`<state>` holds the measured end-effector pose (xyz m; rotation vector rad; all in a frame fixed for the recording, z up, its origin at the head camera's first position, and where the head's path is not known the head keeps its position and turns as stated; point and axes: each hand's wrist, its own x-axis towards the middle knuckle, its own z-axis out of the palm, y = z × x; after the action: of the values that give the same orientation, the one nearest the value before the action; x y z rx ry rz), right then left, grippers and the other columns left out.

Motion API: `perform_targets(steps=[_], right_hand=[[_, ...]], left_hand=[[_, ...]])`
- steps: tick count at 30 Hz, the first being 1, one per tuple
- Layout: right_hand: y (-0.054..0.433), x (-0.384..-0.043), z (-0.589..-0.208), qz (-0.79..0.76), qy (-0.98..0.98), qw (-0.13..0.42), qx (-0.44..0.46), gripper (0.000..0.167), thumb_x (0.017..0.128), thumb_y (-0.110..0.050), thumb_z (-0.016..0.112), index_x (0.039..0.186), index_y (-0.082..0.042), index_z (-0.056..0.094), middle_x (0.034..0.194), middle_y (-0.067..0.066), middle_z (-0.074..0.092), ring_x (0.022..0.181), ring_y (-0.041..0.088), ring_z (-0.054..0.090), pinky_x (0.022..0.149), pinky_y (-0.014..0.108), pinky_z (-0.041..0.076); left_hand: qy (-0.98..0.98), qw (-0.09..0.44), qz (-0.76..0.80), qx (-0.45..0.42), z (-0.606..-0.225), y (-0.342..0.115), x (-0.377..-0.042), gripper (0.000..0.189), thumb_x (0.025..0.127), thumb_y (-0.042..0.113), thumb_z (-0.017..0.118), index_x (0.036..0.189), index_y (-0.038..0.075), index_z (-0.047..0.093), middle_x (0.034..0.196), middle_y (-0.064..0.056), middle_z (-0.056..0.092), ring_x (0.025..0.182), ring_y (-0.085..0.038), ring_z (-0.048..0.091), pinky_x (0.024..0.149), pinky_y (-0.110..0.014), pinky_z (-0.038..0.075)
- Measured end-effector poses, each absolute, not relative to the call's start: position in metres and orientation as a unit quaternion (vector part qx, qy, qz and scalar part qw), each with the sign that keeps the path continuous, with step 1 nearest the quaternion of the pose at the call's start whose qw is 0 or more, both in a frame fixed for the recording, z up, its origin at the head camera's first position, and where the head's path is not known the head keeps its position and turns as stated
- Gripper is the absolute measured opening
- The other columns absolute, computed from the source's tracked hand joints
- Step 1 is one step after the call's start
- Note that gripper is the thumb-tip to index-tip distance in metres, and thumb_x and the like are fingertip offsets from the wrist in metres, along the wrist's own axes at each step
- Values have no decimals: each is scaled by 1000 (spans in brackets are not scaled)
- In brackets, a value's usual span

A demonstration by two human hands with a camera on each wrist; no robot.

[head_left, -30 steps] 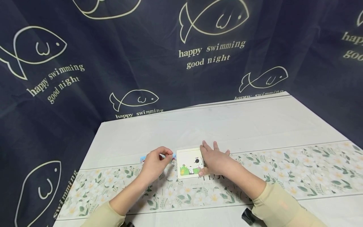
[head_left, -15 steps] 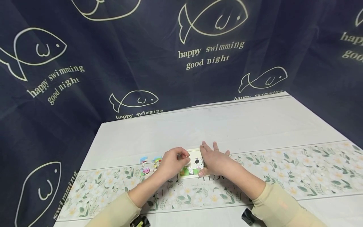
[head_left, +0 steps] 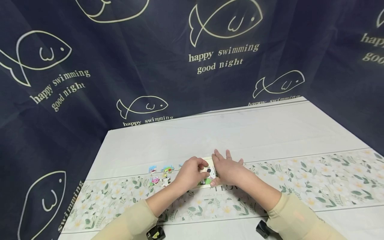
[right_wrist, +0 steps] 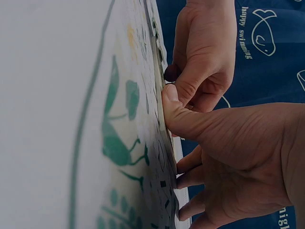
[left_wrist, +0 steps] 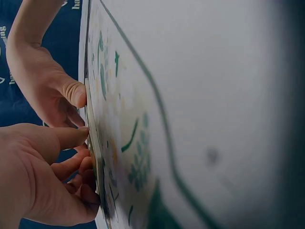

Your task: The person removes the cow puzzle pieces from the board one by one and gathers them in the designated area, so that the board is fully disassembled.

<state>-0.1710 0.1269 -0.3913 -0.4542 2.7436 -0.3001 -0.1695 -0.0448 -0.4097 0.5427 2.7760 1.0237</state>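
A shallow light-framed puzzle board [head_left: 207, 181] with a cow-and-grass picture lies on the table, mostly covered by both hands. My right hand [head_left: 229, 171] rests along its right side with fingers spread; its thumb [right_wrist: 170, 93] presses the near edge. Over the board's left part is my left hand [head_left: 190, 173], fingers bent, thumb facing them. In the left wrist view, that thumb [left_wrist: 76, 136] and the fingertips reach right down to the board [left_wrist: 95, 143]. I cannot tell whether a piece is between them. Left of the board lie several puzzle pieces, among them a green-and-red one [head_left: 168, 169] and a pink one [head_left: 154, 181].
A white table [head_left: 240, 130] carries a floral band [head_left: 300, 180] across its near half. Behind it hangs a dark blue curtain [head_left: 180, 76] with fish prints. Black wrist devices [head_left: 262, 229] sit under the forearms, close to the near edge.
My left hand has moved right, from the loose pieces beside the board to over its left part, uncovering several pieces. My right hand has stayed in place.
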Motion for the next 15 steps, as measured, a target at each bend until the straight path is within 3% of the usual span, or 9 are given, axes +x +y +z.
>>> perform_targets(steps=[15], right_hand=[[127,-172,-393,-109,967,168,-160,110,73,-51,82,154,6,32,164,23,20,145,58,12,91,87,20]], left_hand=[[931,31,305,200,-408,-42,-167,21,85,8,82,100,11,69,87,-1,57,76,-14,48,68,-27,44]])
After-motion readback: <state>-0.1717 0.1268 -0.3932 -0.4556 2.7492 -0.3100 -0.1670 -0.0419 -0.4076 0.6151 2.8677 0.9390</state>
